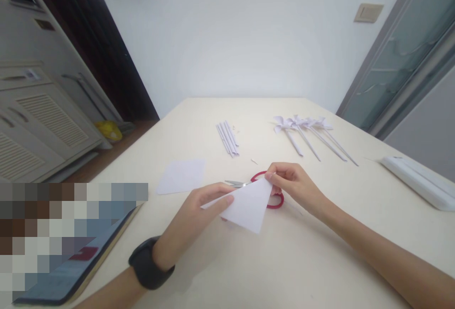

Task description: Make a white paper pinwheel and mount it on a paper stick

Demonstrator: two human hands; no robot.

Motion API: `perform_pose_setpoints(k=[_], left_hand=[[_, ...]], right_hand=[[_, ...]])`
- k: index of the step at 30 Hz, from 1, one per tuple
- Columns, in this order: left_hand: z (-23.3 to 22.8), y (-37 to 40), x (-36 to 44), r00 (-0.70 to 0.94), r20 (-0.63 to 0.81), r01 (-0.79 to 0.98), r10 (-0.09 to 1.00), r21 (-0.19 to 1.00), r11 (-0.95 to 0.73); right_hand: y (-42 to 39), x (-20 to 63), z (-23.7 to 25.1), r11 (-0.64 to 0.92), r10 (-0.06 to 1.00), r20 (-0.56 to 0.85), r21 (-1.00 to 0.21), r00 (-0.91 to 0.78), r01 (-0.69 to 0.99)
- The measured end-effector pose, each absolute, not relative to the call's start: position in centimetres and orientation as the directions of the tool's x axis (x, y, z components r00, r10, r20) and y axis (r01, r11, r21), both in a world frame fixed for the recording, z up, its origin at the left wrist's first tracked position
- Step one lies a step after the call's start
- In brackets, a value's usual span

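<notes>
While both hands hold it, the folded white paper hangs just above the table, right in front of the person. It looks like a triangle. Its long edge runs from the lower left up to the upper right. One sharp corner points left, toward the left hand. Another corner points up, toward the right hand. The third corner points down, toward the person.

The left hand pinches the left corner with thumb and fingers closed tight on it. A dark watch sits on that wrist. The right hand pinches the top corner with its fingertips closed too. So each hand has one end of the long edge, and the paper is stretched between them. Neither hand is nearer; both touch it.

Right behind the paper lie the red scissors. Their blades point left and their red loops sit under the right hand. The right hand is the nearer one to them. I cannot tell if it touches the loops.

A flat white sheet lies to the left, near the left hand. Farther back are some paper strips and a row of paper pinwheels, well apart from both hands.
</notes>
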State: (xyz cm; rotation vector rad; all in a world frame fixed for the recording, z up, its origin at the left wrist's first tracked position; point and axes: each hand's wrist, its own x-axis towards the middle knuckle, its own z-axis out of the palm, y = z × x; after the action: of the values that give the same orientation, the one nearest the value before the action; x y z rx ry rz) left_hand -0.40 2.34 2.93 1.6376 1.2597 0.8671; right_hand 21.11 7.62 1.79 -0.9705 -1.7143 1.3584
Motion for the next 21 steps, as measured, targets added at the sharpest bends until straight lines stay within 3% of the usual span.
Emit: perform_pose_setpoints(k=[8,17,21], left_hand=[[1.8,2.5,-0.6,0.247,0.056,0.44,0.967,0.883,-0.163],[1.8,1.2,0.3,0.271,0.188,0.677,0.944,0.66,-0.326],[1.5,0.7,0.5,0.348,0.244,0.707,0.905,0.566,-0.424]], right_hand=[[7.3,21.0,2.3,0.289,0.855,0.14,-0.928,-0.499,0.236],[5.2,19.6,1.9,0.635,0.737,0.347,-0.65,-0.581,0.417],[3.9,18.9,1.7,0.705,0.69,0.399,-0.557,-0.604,0.438]])
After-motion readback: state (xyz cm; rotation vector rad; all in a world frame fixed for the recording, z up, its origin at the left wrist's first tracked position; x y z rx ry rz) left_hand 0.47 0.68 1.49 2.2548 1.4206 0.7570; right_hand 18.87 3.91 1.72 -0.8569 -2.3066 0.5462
